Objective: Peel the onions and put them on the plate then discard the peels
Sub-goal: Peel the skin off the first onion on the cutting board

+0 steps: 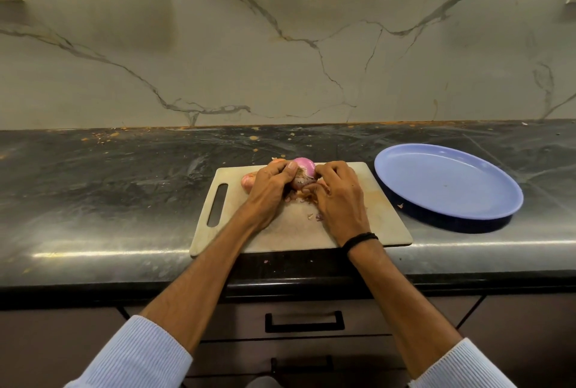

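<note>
Onion [304, 169] clamped between curled fingers of left hand [271, 188] and right hand [338, 197] above board [374, 225]; root end facing person, long axis near-to-far. Plate [448, 182] rightward, apart.

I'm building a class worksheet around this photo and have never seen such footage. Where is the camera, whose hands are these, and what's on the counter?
No machine here: the one picture comes from a camera worn on a person's head, looking forward and down, so both arms reaching in are the wearer's own. The left hand grips a partly peeled purple onion over a cutting board, while the right hand picks at its skin. A second onion, seemingly unpeeled, lies on the board behind the left hand, and peel scraps lie near the hands. On the dark counter to the right sits a blue plate, with no onion on it yet.
</note>
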{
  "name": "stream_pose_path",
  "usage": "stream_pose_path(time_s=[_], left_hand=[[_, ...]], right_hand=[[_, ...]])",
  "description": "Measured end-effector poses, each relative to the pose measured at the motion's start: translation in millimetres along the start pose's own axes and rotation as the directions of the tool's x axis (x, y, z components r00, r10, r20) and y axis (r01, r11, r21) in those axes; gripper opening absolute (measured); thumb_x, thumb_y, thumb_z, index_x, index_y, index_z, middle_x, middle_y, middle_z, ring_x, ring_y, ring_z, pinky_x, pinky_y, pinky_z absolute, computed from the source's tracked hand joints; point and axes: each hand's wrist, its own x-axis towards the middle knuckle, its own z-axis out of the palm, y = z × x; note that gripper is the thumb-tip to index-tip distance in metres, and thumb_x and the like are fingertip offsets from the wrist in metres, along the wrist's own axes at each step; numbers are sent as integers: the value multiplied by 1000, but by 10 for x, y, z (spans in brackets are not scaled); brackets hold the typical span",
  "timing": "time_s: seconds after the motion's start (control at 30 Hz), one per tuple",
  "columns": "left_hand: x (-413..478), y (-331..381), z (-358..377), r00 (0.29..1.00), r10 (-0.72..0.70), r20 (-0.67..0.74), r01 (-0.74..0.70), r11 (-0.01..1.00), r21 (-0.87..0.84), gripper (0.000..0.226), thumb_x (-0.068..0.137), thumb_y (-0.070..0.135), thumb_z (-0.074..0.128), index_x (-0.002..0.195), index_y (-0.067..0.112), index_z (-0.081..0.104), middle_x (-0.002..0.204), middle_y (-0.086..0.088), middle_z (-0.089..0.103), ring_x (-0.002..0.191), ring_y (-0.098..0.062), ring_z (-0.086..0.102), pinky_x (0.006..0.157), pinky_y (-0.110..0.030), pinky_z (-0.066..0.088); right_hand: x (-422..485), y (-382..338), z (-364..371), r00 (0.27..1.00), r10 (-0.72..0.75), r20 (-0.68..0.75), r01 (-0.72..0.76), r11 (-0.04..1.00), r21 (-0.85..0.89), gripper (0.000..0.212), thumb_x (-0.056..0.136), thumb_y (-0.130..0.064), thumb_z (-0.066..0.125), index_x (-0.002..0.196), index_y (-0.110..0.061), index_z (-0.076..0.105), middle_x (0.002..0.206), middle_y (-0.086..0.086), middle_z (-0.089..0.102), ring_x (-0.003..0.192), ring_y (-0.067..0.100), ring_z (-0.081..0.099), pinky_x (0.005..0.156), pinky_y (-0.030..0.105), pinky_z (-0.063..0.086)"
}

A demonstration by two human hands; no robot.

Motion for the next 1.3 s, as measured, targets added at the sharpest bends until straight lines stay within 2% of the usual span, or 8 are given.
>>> stream_pose_path(time_s=[0.1, 0.3, 0.57, 0.7, 0.87, 1.0, 1.17, 1.3], left_hand=[[6, -4, -12, 1000, -28, -6, 27, 998, -50, 37, 104, 31, 51, 121, 1, 65, 117, -27, 64, 99, -30, 66, 80, -34, 56], [-15, 23, -7, 999, -47, -1, 47, 997, -62, 36, 105, 27, 48, 118, -3, 63, 109, -23, 62, 84, -18, 66, 61, -19, 52], [-49, 75, 11, 998, -55, -11, 54, 996, -72, 30, 106, 25, 45, 100, 4, 67, 97, -16, 65, 78, -16, 64, 59, -19, 51], [-77, 103, 36, 998, -58, -34, 53, 991, -119, 34, 107, 21, 42, 90, 4, 65, 80, -8, 65, 66, -13, 60, 52, -20, 48], [-90, 163, 69, 990, -129, -60, 109, 956, -272, 35, 109, 20, 37, 118, -7, 58, 91, -14, 67, 69, -12, 70, 56, -22, 55], [-91, 162, 84, 986, -155, -67, 127, 942, -310, 38, 110, 22, 35, 118, -8, 55, 91, -17, 64, 64, -10, 68, 53, -22, 53], [-75, 151, 66, 979, -179, -94, 139, 934, -330, 38, 110, 24, 32, 120, -6, 53, 100, -26, 64, 64, -14, 66, 54, -23, 52], [-108, 185, 54, 981, -169, -98, 123, 924, -361, 38, 110, 24, 30, 114, -3, 57, 90, -22, 68, 65, -16, 59, 56, -24, 49]], right_hand=[[2, -7, 10, 1000, -13, -3, 13, 1000, 14, 21, 85, -5, 71, 105, -1, 65, 102, 17, 62, 91, 26, 59, 81, 26, 44], [3, 4, 20, 999, -18, 28, 18, 999, 29, 18, 86, -4, 70, 103, -3, 65, 101, 15, 61, 91, 25, 57, 79, 29, 47], [-15, 4, 27, 996, -48, 68, 48, 999, 11, 11, 88, -1, 65, 99, -3, 65, 95, 14, 59, 85, 23, 54, 73, 31, 48], [-18, 6, 21, 998, -41, 42, 40, 999, 29, 10, 88, 1, 64, 97, -5, 64, 95, 12, 59, 86, 22, 54, 74, 31, 48], [3, -8, 1, 999, -20, -30, 22, 998, 67, 7, 87, 0, 63, 93, -4, 63, 91, 12, 61, 83, 20, 54, 74, 26, 45], [2, -18, -3, 999, 6, -42, -3, 998, 60, 4, 88, -1, 58, 89, -4, 61, 87, 12, 60, 80, 14, 48, 72, 24, 40], [6, -15, -12, 990, 121, -67, -117, 991, 70, 11, 89, 0, 59, 83, -9, 55, 79, 6, 54, 72, 15, 46, 63, 23, 36], [27, 35, -77, 930, 335, -151, -313, 937, 154, 17, 91, -17, 67, 82, -13, 53, 77, 2, 55, 70, 13, 49, 62, 18, 39]])
